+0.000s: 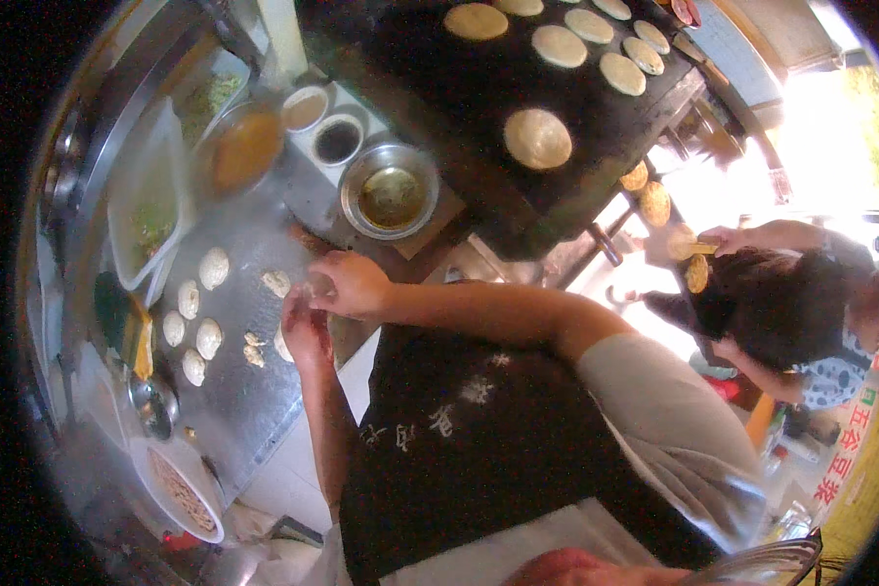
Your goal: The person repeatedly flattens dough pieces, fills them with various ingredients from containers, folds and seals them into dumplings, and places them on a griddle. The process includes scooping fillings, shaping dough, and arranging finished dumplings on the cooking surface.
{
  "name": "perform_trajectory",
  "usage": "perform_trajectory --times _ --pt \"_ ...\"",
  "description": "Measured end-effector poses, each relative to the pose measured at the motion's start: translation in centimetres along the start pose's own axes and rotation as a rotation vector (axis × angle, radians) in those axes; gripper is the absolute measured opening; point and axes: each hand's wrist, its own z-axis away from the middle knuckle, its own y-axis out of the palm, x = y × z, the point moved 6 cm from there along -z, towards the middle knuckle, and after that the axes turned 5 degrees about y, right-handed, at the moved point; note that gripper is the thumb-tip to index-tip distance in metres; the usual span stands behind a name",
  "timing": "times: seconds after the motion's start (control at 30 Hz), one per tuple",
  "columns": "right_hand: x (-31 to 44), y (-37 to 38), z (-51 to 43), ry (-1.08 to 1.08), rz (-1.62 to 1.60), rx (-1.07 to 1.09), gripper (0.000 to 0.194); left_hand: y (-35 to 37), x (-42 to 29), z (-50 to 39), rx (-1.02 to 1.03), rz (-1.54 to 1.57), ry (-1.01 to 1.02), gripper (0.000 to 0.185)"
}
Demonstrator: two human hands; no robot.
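Observation:
My right hand (pixel 351 286) and my left hand (pixel 306 326) meet above the left part of the metal worktop (pixel 249 410). Their fingers are closed together around a small pale piece, which looks like dough (pixel 322 286) and is largely hidden by the fingers. Just beyond them lies a dough lump (pixel 275 283), and another lump (pixel 283 346) is partly covered by my left hand. Small dough scraps (pixel 253 350) lie nearby. Farther left, several whitish dough pieces (pixel 209 338) rest spread out on the metal.
Flat round breads (pixel 538 139) lie on a dark griddle (pixel 476 95). Beside it stand a metal bowl of oil-like liquid (pixel 390 192) and small bowls of sauce (pixel 338 140). Plastic tubs (pixel 149 205) line the left side. A person (pixel 784 308) at right holds tongs near browned breads (pixel 655 204).

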Motion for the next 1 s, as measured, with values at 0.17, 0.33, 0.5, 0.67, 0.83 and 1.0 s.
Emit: perform_trajectory --times 0.17,0.33,0.5,0.67,0.83,1.0 --pt "-4.0 1.8 -0.3 0.299 -0.134 0.065 0.016 -1.2 1.3 -0.6 0.040 -0.197 -0.080 0.029" --pt "-3.3 1.1 -0.8 -0.055 -0.089 0.039 0.016 0.8 1.7 -0.6 0.252 -0.718 0.453 0.036" --pt "-2.3 -0.5 0.1 0.015 0.088 0.038 0.022 -0.2 5.1 -0.9 0.178 -0.086 -0.070 0.035" --pt "-1.3 -1.6 1.0 0.001 0.151 -0.021 0.024 0.5 1.1 -3.2 -0.039 -1.125 0.331 0.054" --pt "-2.4 -2.4 1.3 0.000 0.148 -0.008 0.021 3.5 2.0 -10.4 -0.093 -1.302 0.126 0.053" --pt "-3.9 -4.6 2.8 0.109 0.123 -0.024 0.022 1.7 1.3 -9.5 -0.089 -0.887 0.190 0.030"
